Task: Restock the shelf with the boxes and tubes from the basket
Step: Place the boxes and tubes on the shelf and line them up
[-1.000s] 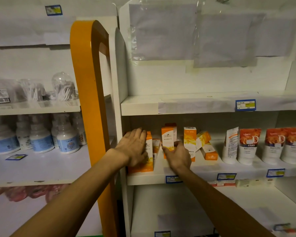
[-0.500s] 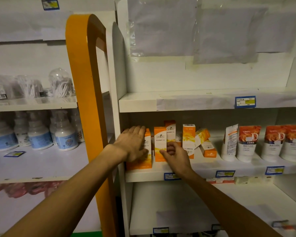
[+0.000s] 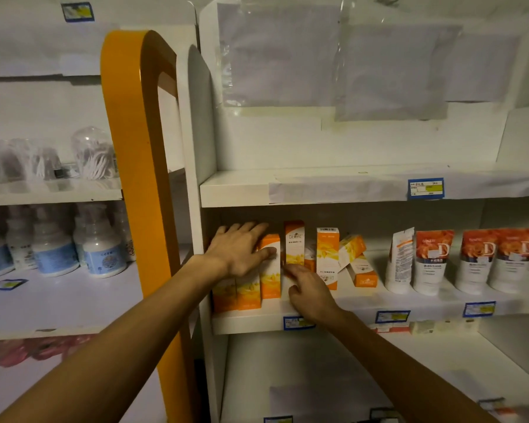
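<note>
Orange-and-white boxes (image 3: 248, 291) stand in a row at the left end of the middle shelf (image 3: 425, 303). My left hand (image 3: 239, 248) lies flat over their tops, its thumb pressing the front of the rightmost box (image 3: 271, 276). My right hand (image 3: 309, 288) sits lower on the shelf with fingers loosely curled and holds nothing; its fingertips touch the base of a taller box (image 3: 294, 242) behind. Another upright box (image 3: 327, 254) and two tipped boxes (image 3: 362, 274) follow to the right, then several white-and-orange tubes (image 3: 431, 261). No basket is in view.
An orange post (image 3: 135, 148) and a white side panel split this unit from the left one, which holds white bottles (image 3: 101, 248) and packs of cotton swabs (image 3: 95, 154). The upper shelf (image 3: 242, 190) carries only paper. Small flat boxes (image 3: 428, 326) lie on the shelf below.
My right hand set the box it held upright beside the left row, let go and drew back and down. My left hand stayed on the row, its thumb now on that box.
</note>
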